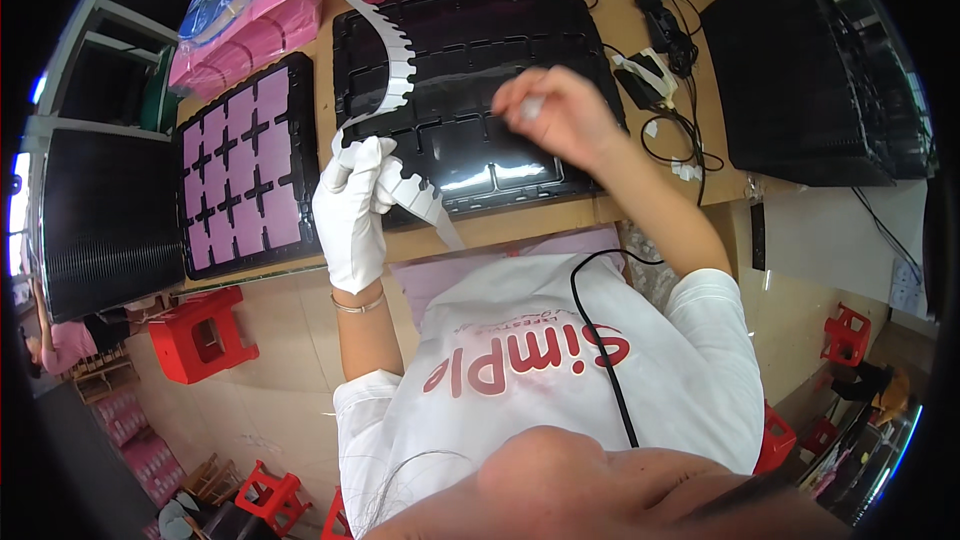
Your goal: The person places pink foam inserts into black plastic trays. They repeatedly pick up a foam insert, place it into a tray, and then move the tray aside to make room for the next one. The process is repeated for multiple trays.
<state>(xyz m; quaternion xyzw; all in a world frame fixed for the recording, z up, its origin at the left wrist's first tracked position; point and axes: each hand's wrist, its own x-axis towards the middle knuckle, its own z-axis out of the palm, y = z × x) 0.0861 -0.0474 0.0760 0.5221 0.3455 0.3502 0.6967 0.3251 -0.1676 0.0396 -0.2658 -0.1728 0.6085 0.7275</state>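
White strip of backing tape (392, 50), notched along one edge, arcing up from the gloved left hand (352, 202) over the black compartment tray (470, 90) toward the far edge of the table (520, 225), with a shorter tail hanging from the same hand past the near edge. Left hand in a white glove, closed around the strip just at the tray's near left corner, a thin bracelet (358, 306) on the wrist. Right hand (548, 110) bare, raised over the tray's middle, fingertips pinched narrow on a small pale piece (530, 108), too small to tell what kind. Tray glossy and dark, compartments apparently bare, near edge close to the table's near edge. Left of it, touching or just beside, a second black tray (245, 165) filled with pink square pieces. Stacks of pink bags (300, 0) at the far left corner and along the far edge. Tangle of black cables (675, 40) with small white parts near the right end of the table, a tall stack of black trays (800, 70) beyond. Red stools (200, 335) on the floor below the near edge.
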